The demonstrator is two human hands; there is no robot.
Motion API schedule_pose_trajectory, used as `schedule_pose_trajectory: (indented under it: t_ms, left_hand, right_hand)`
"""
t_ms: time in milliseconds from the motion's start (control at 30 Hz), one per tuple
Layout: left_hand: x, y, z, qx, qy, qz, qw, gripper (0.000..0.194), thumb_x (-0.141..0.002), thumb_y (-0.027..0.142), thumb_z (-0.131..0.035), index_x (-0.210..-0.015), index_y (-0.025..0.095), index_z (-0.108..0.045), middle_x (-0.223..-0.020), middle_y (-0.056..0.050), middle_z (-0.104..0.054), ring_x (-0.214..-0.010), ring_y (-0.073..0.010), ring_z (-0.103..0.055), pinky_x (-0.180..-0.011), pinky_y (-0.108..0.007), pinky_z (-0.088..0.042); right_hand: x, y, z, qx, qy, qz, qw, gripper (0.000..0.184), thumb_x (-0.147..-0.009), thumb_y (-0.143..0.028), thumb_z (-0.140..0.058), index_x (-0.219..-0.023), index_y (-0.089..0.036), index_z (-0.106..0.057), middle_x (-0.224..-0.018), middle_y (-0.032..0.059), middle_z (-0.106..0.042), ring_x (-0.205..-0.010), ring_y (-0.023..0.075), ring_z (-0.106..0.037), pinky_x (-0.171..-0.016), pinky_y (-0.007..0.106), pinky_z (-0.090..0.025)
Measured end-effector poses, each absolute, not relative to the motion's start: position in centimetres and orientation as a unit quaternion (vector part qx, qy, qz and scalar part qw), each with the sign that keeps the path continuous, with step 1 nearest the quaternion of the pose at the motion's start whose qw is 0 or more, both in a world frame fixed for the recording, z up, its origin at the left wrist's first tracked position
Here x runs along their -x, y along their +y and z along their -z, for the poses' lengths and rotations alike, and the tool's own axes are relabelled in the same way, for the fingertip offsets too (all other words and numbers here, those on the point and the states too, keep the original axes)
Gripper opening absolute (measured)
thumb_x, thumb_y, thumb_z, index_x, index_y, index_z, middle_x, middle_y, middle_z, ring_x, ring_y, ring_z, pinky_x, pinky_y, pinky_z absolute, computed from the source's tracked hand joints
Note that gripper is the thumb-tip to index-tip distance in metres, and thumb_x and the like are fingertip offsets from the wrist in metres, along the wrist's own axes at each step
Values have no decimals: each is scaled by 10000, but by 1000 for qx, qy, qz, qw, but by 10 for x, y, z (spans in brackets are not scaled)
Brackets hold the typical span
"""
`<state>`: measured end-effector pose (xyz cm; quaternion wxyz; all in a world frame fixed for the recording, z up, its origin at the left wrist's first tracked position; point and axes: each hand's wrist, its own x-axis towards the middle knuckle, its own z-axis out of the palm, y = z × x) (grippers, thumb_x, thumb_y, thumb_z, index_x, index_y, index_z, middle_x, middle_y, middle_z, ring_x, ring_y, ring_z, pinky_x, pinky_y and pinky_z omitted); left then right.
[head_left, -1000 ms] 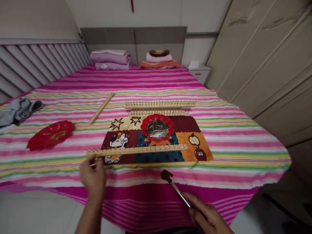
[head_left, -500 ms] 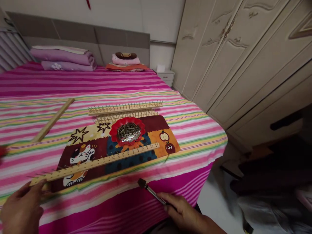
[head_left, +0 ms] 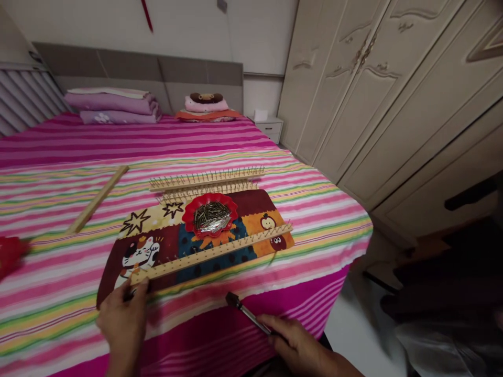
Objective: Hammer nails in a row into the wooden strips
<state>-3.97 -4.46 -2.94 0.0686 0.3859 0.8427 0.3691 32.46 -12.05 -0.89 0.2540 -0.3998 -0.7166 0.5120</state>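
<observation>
My left hand (head_left: 126,309) pinches the near left end of a pale wooden strip (head_left: 208,255), which slants across a patterned mat (head_left: 159,285). Thin nails stand along this strip, and small holes run in it too. In my right hand (head_left: 293,337) is a hammer (head_left: 251,317) with a dark head and metal shaft, held low in front of the mat and apart from the strip. Behind the strip a red scalloped dish (head_left: 188,220) holds a heap of loose nails (head_left: 212,217).
Two more strips full of upright nails lie behind the dish, the farther strip (head_left: 204,180) on top. A bare wooden strip (head_left: 98,199) lies to the left on the striped bedspread (head_left: 314,199). A red object (head_left: 10,254) shows at the left edge. Wardrobe doors (head_left: 365,104) stand right.
My left hand has slid the nailed strip to the right along the mat, so its far end now covers part of the apple picture. The hammer stays nearly in place.
</observation>
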Motion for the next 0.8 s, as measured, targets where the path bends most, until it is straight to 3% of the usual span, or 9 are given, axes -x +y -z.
schedule_pose_trajectory:
  t_ms: [167, 300, 433, 633, 800]
  left_hand:
    - [19, -39, 36, -421, 850, -314, 37, 502, -734, 581, -444, -962, 201, -680, -1079, -144, -635, -1030, -347, -567, -899, -511, -436]
    - [21, -46, 35, -422, 844, -331, -32, 529, -780, 550, -374, -989, 163, -668, -1034, -173, -635, -1015, -336, -568, -930, -507, -416]
    - [7, -47, 4, -487, 780, -378, -109, 456, -819, 533, -395, -979, 185, -643, -1027, -138, -641, -996, -292, -564, -936, -453, -410]
    - [-43, 17, -43, -643, 692, -328, 8, 243, -814, 353, -489, -898, 229, -681, -905, -50, -692, -888, -213, -587, -843, -324, -450]
    - [-85, 83, -51, -699, 694, -136, 107, 218, -804, 192, -502, -891, 218, -700, -966, -44, -710, -922, -179, -614, -840, -269, -436]
  right_hand:
    - [-335, -116, 21, 421, -735, -474, 241, 480, -872, -116, -421, -1309, -265, -553, -1192, 35, -687, -1034, 198, -661, -882, 278, -515]
    - [-357, -106, 32, 445, -752, -420, 244, 444, -923, -183, -431, -1353, -251, -517, -1228, 78, -668, -1069, 225, -649, -896, 304, -523]
    - [-377, -98, 36, 453, -766, -380, 251, 430, -929, -209, -446, -1349, -251, -529, -1179, 99, -693, -994, 235, -677, -854, 320, -544]
    - [-385, -96, 45, 442, -772, -377, 258, 424, -944, -246, -447, -1360, -285, -519, -1145, 96, -708, -970, 229, -687, -840, 311, -551]
    - [-391, -102, 62, 465, -757, -372, 269, 413, -948, -325, -466, -1358, -329, -518, -1179, 80, -693, -1014, 247, -677, -866, 323, -551]
